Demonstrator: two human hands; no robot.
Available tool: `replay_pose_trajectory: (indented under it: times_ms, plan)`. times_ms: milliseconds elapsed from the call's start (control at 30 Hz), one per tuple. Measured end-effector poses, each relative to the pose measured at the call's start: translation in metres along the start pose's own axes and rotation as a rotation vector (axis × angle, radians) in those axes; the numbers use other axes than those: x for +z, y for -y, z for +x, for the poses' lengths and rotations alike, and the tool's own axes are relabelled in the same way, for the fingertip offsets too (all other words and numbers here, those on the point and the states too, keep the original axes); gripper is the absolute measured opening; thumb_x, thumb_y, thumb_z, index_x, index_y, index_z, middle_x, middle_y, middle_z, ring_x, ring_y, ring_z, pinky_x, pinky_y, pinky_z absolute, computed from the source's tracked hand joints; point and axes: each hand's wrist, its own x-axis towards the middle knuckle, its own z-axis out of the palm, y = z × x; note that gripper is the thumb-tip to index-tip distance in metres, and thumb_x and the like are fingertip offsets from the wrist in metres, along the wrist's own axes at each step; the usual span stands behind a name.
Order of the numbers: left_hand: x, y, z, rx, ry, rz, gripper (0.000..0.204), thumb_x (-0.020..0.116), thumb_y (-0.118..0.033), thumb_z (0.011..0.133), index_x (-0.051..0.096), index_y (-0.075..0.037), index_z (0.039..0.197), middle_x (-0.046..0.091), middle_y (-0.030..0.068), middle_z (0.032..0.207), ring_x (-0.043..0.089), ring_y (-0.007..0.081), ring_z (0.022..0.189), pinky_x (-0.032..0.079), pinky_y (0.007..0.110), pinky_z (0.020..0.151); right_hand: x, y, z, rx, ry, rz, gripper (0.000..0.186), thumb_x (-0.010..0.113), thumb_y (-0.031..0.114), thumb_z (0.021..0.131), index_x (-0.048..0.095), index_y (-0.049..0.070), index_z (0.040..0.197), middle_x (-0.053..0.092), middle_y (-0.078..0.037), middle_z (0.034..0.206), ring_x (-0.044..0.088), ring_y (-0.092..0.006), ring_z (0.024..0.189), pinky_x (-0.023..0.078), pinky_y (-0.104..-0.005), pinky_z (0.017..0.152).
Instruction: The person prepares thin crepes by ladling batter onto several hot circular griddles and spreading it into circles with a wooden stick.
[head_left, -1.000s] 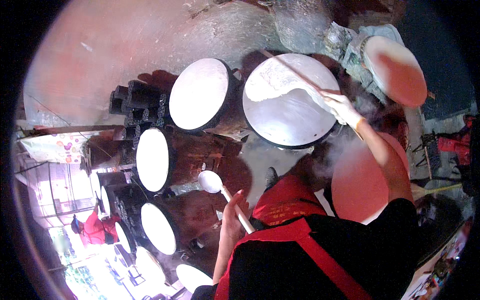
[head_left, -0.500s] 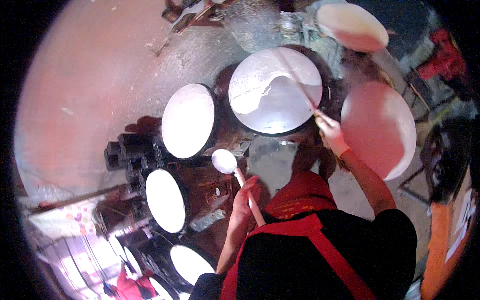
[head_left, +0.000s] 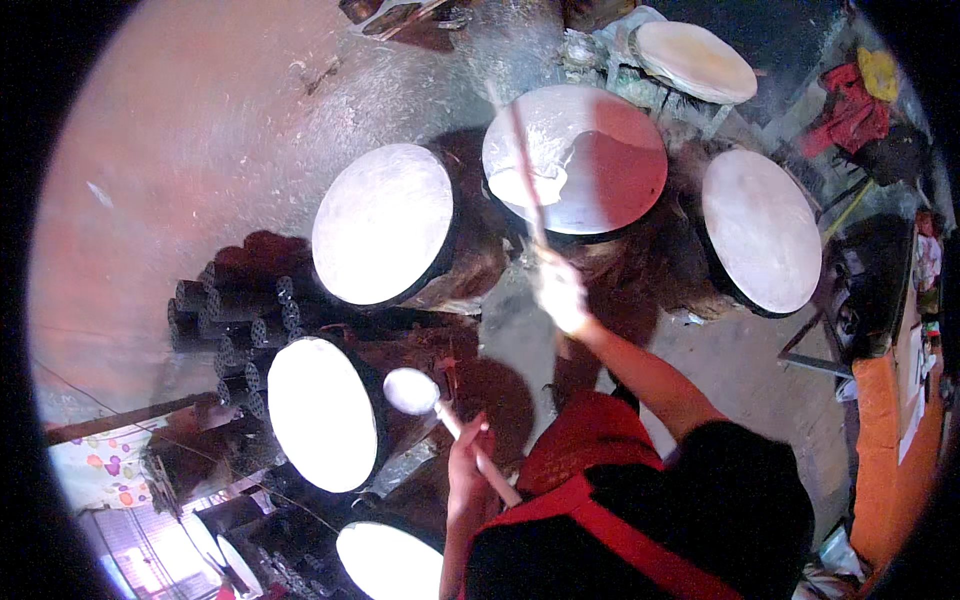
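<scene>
My right hand [head_left: 560, 290], pale at the fingers and motion-blurred, grips a long thin stick [head_left: 523, 170] that crosses the middle round griddle [head_left: 625, 175]. A white, uneven layer of batter [head_left: 545, 180] lies on that griddle's left part; a red-looking shadow covers its right. My left hand [head_left: 468, 455] is closed round the pale handle of a ladle [head_left: 410, 390], held low over the dark gap left of my body. A round griddle [head_left: 380, 220] stands to the left of the middle one, another [head_left: 760, 230] to the right.
More griddles [head_left: 320, 410] line the lower left, beside stacked black perforated coal cylinders [head_left: 225, 310]. At the upper right are a round pale disc [head_left: 695, 60] on crumpled material and red cloth [head_left: 840, 110]. An orange panel [head_left: 875, 460] stands at the right edge.
My right hand has swung leftward with the stick, which now crosses the middle griddle's left half. The white layer there looks smaller. The whole view has shifted; my left hand still holds the ladle.
</scene>
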Motion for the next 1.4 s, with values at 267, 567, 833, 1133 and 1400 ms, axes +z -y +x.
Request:
replay_pose_trajectory:
  times_ms: [267,567,833,1133,1400]
  plan:
    - [-0.078,0.019,-0.033,-0.125,-0.133,-0.179,0.021,0.063,-0.019,0.082,0.063,-0.012,0.102,0.059,-0.0005,0.081,0.057,0.0170,0.079,0.049,0.033,0.070,0.060,-0.116,0.144,-0.311,-0.702,-0.838,0.037,0.042,0.030,0.097,0.050,0.008,0.126,0.063,-0.012,0.095,0.059,-0.0271,0.082,0.045,-0.0339,0.074]
    - [-0.046,0.009,-0.019,0.015,-0.006,-0.014,0.027,0.063,-0.022,0.084,0.060,-0.006,0.107,0.059,0.0008,0.099,0.053,0.0125,0.094,0.039,0.027,0.088,-0.006,-0.114,-0.030,-0.013,-0.413,0.050,0.019,0.043,0.039,0.095,0.049,0.022,0.090,0.040,0.008,0.055,0.037,-0.0056,0.037,0.030,-0.0225,0.032]
    - [-0.028,0.022,0.005,-0.022,0.194,0.122,0.032,0.062,-0.022,0.083,0.058,-0.006,0.110,0.059,0.0016,0.110,0.050,0.0130,0.107,0.036,0.029,0.097,0.040,-0.021,-0.101,-0.068,-0.643,-0.284,0.029,0.046,0.036,0.095,0.045,0.026,0.123,0.038,0.006,0.052,0.037,-0.0091,0.035,0.029,-0.0252,0.030]
    - [-0.034,0.037,-0.004,0.006,0.172,0.023,0.027,0.059,-0.018,0.085,0.057,-0.007,0.110,0.059,0.0022,0.112,0.052,0.0130,0.106,0.039,0.030,0.093,0.066,-0.036,-0.031,0.069,-0.475,-0.543,0.026,0.044,0.037,0.096,0.048,0.029,0.121,0.040,0.004,0.056,0.036,-0.0095,0.036,0.032,-0.0258,0.031]
    - [-0.001,0.045,-0.006,0.014,0.164,0.036,0.026,0.062,-0.019,0.083,0.060,-0.008,0.106,0.060,-0.0007,0.104,0.053,0.0107,0.098,0.040,0.027,0.089,0.022,0.078,-0.094,-0.026,-0.470,-0.490,0.034,0.040,0.038,0.098,0.040,0.028,0.130,0.046,0.003,0.065,0.038,-0.0080,0.039,0.033,-0.0236,0.033]
